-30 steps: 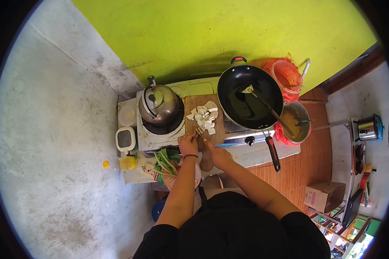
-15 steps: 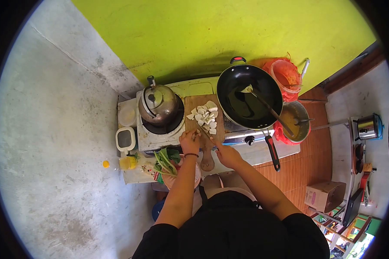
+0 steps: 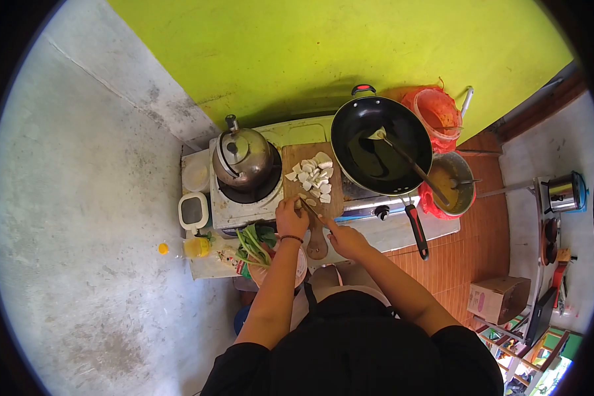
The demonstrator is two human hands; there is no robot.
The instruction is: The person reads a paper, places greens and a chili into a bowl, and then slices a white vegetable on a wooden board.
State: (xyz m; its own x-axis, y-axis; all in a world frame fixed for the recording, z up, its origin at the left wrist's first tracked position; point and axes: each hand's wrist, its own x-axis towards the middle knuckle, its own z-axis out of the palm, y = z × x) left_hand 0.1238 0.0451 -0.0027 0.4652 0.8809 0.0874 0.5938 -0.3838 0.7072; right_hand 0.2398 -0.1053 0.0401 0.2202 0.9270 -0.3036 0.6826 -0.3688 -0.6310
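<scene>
My right hand (image 3: 348,241) is closed round the handle of a knife (image 3: 308,207), whose blade points up and left across the wooden cutting board (image 3: 335,199). On the board's near left part, my left hand (image 3: 290,219) has its fingers bent and pressed together close beside the blade; a pale bit shows at the fingertips, but I cannot tell exactly what they hold. Beyond the knife lies a heap of chopped white food pieces (image 3: 315,175). The board's handle (image 3: 317,245) extends toward my body between my forearms.
A kettle (image 3: 243,158) stands on the left burner. Right of the board sits a black wok (image 3: 369,122) holding a spatula (image 3: 402,153), its handle jutting toward me. Further right are a pot of yellowish liquid (image 3: 452,188) and a red tub (image 3: 437,109). Leafy greens (image 3: 251,244) lie by my left forearm.
The knife and both hands have shifted slightly; a pale bit now shows above the left fingertips. The heap of white pieces and the cookware look the same.
</scene>
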